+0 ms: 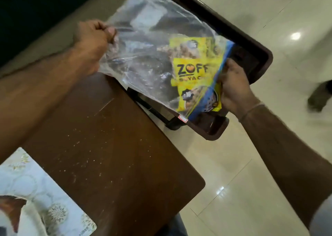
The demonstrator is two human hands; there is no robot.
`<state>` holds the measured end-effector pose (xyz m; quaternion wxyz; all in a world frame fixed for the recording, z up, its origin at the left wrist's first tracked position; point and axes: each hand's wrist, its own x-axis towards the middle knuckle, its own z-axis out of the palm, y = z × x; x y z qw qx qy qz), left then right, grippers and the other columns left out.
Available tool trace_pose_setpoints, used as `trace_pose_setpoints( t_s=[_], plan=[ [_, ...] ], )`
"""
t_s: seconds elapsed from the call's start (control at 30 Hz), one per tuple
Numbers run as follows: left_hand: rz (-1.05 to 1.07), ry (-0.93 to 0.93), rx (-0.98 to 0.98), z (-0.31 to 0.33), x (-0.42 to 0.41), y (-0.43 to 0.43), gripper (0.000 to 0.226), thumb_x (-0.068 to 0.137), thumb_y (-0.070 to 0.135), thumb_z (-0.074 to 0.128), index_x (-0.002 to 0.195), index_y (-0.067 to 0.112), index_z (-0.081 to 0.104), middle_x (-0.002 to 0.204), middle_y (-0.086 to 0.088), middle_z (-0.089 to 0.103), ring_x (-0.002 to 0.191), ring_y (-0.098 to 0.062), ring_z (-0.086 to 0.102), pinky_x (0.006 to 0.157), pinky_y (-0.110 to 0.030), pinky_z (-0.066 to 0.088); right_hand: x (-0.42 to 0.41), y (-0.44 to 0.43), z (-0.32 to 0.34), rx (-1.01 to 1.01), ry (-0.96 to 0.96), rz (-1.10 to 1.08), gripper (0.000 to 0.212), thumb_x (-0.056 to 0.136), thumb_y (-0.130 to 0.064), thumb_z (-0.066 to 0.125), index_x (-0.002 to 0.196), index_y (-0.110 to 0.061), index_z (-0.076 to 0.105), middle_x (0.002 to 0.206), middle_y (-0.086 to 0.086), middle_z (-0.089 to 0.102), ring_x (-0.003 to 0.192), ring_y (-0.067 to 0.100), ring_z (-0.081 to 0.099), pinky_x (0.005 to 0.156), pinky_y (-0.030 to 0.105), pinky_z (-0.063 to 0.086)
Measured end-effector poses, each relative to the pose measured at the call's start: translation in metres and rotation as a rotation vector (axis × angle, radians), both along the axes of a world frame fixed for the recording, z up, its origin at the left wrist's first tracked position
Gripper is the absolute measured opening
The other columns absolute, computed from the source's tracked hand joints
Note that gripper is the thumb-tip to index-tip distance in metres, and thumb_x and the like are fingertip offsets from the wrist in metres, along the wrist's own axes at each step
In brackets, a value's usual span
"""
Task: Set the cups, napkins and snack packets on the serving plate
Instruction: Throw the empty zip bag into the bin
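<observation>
1. Left hand (93,38) pinches the closed end of a clear plastic zip bag (143,43)
2. Right hand (233,86) clamps its blue-edged mouth and the yellow snack packets (190,70) inside (count unclear)
3. Bag hangs above a dark brown rectangular serving tray (262,52), beside the brown wooden table (107,146)

Your clear plastic bag (147,56) stretches across the upper middle, covering most of the dark serving plate (258,43), so the way down onto it is blocked. The tabletop (107,146) is bare through the centre, open for a hand. At lower left, a patterned mat (36,190) takes up that corner.
</observation>
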<state>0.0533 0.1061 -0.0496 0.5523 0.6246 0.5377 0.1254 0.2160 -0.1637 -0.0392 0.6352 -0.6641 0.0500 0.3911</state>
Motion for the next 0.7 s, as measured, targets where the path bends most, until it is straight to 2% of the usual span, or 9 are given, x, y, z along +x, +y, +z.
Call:
trace_pose_setpoints(
  t_s=[0.1,0.23,0.3,0.33,0.4,0.47,0.57,0.63,0.7],
  plan=[
    [0.058,0.069,0.066,0.007,-0.019,0.016,0.023,0.097,0.020,0.060,0.077,0.029,0.064,0.079,0.007,0.066,0.068,-0.002,0.060,0.060,-0.016,0.051,0.001,-0.015,-0.007,-0.136,-0.046,-0.163,0.025,0.097,0.010,0.044,0.114,-0.008,0.051,0.096,0.009,0.066,0.083,0.023,0.067,0.081,0.045,0.058],
    [0.089,0.104,0.110,0.016,-0.037,0.020,0.022,0.101,0.023,0.055,0.081,0.032,0.062,0.081,0.011,0.064,0.067,0.004,0.058,0.049,-0.006,0.046,0.005,-0.014,-0.015,-0.240,-0.042,-0.330,0.037,0.092,0.010,0.050,0.125,-0.007,0.046,0.118,0.016,0.064,0.104,0.032,0.068,0.086,0.052,0.058],
    [0.081,0.120,0.103,0.021,-0.046,0.023,0.015,0.100,0.026,0.056,0.088,0.031,0.064,0.088,0.011,0.065,0.076,0.002,0.062,0.056,-0.010,0.050,0.005,-0.004,-0.010,-0.423,-0.226,-0.365,0.051,0.081,0.007,0.054,0.129,-0.010,0.045,0.121,0.007,0.060,0.110,0.017,0.063,0.097,0.040,0.055],
    [0.081,0.112,0.076,0.024,-0.051,0.024,0.009,0.099,0.028,0.058,0.095,0.029,0.066,0.094,0.010,0.067,0.084,-0.001,0.065,0.062,-0.014,0.053,0.004,0.004,-0.003,-0.516,-0.424,-0.353,0.055,0.076,0.002,0.053,0.129,-0.012,0.048,0.119,-0.001,0.058,0.110,0.004,0.058,0.098,0.023,0.051],
    [0.110,0.053,-0.031,0.028,-0.062,0.023,0.021,0.096,0.035,0.061,0.112,0.023,0.066,0.104,0.006,0.071,0.091,-0.007,0.072,0.069,-0.023,0.059,0.000,0.022,0.014,-0.580,-0.851,-0.205,0.060,0.068,-0.008,0.053,0.128,-0.017,0.052,0.124,-0.007,0.053,0.115,-0.005,0.047,0.096,0.004,0.037],
    [0.180,-0.041,-0.167,0.030,-0.071,0.018,0.031,0.095,0.042,0.061,0.114,0.018,0.066,0.100,0.004,0.074,0.083,-0.009,0.075,0.063,-0.024,0.060,0.002,0.051,0.024,-0.437,-1.071,0.083,0.057,0.071,-0.015,0.058,0.127,-0.014,0.053,0.129,0.001,0.052,0.122,0.014,0.050,0.104,0.024,0.041],
    [0.390,-0.162,-0.245,0.032,-0.088,0.003,0.026,0.093,0.046,0.062,0.095,0.020,0.066,0.091,0.002,0.070,0.073,-0.010,0.073,0.057,-0.022,0.056,0.015,0.120,0.032,-0.356,-1.085,0.680,0.055,0.083,-0.028,0.063,0.133,-0.007,0.052,0.132,0.011,0.056,0.123,0.025,0.054,0.106,0.035,0.042],
    [0.577,-0.205,-0.255,0.031,-0.101,-0.014,0.028,0.089,0.050,0.062,0.099,0.024,0.064,0.103,0.001,0.067,0.095,-0.016,0.070,0.074,-0.030,0.057,0.022,0.163,0.032,-0.480,-1.113,1.008,0.058,0.088,-0.040,0.062,0.138,-0.011,0.048,0.138,0.012,0.055,0.128,0.028,0.052,0.108,0.041,0.042],
    [0.758,-0.248,-0.304,0.027,-0.112,-0.037,0.028,0.084,0.051,0.065,0.097,0.026,0.063,0.107,-0.001,0.065,0.104,-0.023,0.066,0.087,-0.037,0.055,0.022,0.194,0.025,-0.520,-1.095,1.134,0.057,0.092,-0.044,0.060,0.137,-0.013,0.048,0.136,0.013,0.059,0.125,0.031,0.056,0.104,0.040,0.045]
  ],
)
